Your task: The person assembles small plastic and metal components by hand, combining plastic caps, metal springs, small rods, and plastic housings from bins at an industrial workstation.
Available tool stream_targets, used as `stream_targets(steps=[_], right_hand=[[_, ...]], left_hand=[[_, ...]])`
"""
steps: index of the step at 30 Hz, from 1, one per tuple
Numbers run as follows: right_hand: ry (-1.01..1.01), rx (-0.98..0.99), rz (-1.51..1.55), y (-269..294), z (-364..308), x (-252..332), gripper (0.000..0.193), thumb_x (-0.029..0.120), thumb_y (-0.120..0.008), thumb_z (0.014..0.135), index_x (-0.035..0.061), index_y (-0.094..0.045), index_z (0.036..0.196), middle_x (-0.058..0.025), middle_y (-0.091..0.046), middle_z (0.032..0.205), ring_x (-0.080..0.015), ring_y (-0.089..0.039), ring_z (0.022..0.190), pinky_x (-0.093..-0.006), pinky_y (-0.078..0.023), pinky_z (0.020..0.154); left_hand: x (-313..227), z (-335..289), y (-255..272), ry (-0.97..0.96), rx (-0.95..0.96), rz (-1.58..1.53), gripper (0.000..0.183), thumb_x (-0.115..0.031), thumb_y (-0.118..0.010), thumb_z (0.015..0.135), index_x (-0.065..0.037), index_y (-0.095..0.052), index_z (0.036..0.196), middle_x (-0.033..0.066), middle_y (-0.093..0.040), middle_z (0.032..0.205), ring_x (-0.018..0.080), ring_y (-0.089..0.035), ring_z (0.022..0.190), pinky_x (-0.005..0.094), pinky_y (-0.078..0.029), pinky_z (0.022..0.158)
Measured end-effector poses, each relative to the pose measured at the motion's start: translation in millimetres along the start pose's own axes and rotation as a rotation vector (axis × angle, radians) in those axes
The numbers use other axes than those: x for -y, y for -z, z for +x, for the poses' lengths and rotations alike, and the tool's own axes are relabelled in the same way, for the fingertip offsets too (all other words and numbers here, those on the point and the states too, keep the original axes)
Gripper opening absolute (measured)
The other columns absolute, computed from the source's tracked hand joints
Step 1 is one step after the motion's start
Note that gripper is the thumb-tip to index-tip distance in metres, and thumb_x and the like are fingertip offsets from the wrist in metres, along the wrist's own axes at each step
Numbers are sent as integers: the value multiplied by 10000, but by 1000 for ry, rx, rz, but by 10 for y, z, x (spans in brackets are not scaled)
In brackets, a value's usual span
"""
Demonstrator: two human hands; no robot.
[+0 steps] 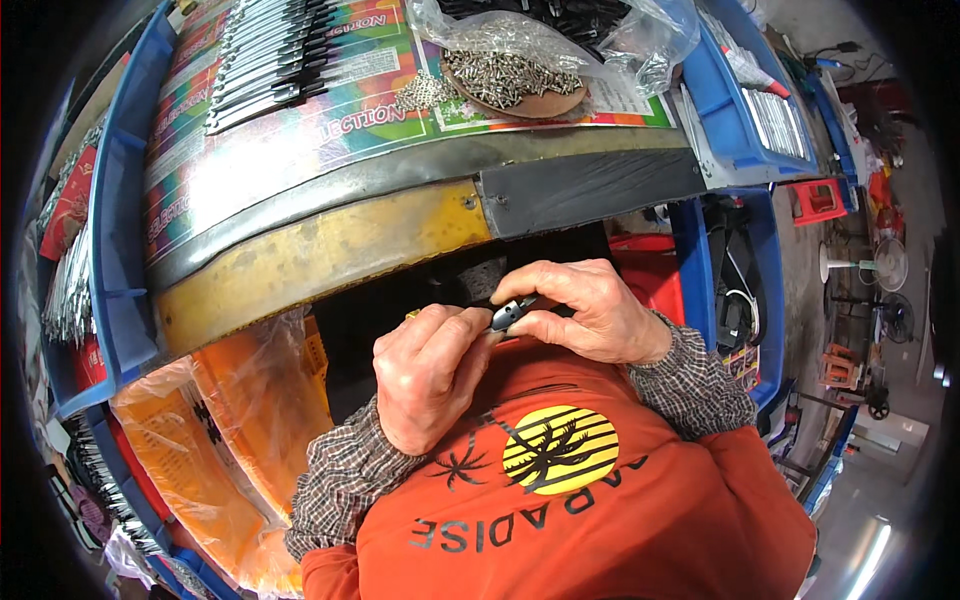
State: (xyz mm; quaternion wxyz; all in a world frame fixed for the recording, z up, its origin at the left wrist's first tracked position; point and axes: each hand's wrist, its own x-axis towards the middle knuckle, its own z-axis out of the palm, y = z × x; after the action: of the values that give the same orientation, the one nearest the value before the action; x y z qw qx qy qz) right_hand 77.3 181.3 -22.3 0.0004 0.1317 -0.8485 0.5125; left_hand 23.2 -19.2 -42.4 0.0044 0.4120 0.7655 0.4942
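Between my two hands, in front of the red shirt, is a small silver-and-black metal piece (508,314) with dark round holes in its side. My left hand (422,372) pinches its left end, and the fingers cover that end. On the other side, the thumb and forefinger of my right hand (588,310) close on the piece's right end. Both hands are held just off the near edge of the workbench (330,258). What kind of part the piece is cannot be made out.
Several slim silver-and-black metal pieces (262,62) lie in a row on the bench. Small metal pins (510,80) are heaped on a round tray (545,104) beside a clear plastic bag (655,35). Blue bins (118,220) flank the bench; orange plastic-wrapped packs (240,400) sit below left.
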Motion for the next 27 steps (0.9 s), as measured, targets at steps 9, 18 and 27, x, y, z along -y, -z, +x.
stream_targets(steps=[9, 18, 27], right_hand=[[-124, 58, 170, -40, -118, -16, 173, 29, -663, 849, -34, -628, 1007, -110, -675, 849, -176, -697, 685, -264, -547, 606], [-96, 82, 161, -83, -157, -94, 142, 27, -660, 850, -43, -643, 972, -95, -684, 796, -179, -700, 687, -262, -546, 610], [-77, 52, 207, -121, -159, -118, 105, 49, -637, 882, -15, -608, 960, -78, -646, 753, -144, -671, 659, -254, -533, 588]], left_hand=[[-25, -79, -82, -7, -24, 2, 245, 27, -746, 668, -14, -631, 880, 89, -616, 758, 237, -618, 628, 320, -486, 545], [-28, -133, -113, 3, -3, 0, 243, 39, -741, 661, -13, -636, 874, 98, -621, 747, 240, -618, 627, 318, -484, 545], [17, -120, -151, -35, -20, 22, 253, 33, -740, 653, -8, -627, 876, 88, -600, 732, 230, -596, 594, 318, -466, 520]])
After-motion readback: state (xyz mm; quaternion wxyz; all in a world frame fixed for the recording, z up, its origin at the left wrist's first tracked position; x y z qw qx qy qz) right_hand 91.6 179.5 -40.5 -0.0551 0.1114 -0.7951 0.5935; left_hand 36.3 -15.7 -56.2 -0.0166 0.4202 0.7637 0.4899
